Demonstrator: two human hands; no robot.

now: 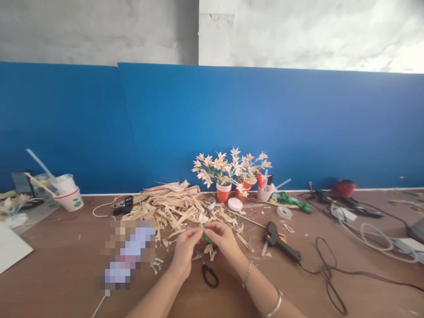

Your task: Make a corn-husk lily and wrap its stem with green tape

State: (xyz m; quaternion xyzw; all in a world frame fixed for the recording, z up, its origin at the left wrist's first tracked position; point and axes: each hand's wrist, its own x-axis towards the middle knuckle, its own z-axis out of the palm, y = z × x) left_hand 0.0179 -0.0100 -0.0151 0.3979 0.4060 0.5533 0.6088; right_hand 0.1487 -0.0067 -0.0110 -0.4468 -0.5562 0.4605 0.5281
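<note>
My left hand (186, 248) and my right hand (222, 238) meet at the fingertips near the front of the table. Between them is a small pale husk flower (203, 218), its stem hidden by the fingers. A bit of green (207, 238) shows under my right fingers; I cannot make out whether it is tape. Black-handled scissors (210, 274) lie just below my hands, with a few husk scraps (210, 251) beside the blades. Behind my hands spreads a heap of dry husk strips (175, 203).
Husk flowers (228, 168) stand in red cups (223, 193) at the back. A black glue gun (281, 243) with its cord lies to the right, near a tape roll (284, 213). A white cup (71, 198) stands left. A blurred-out object (127, 260) lies left of my arms.
</note>
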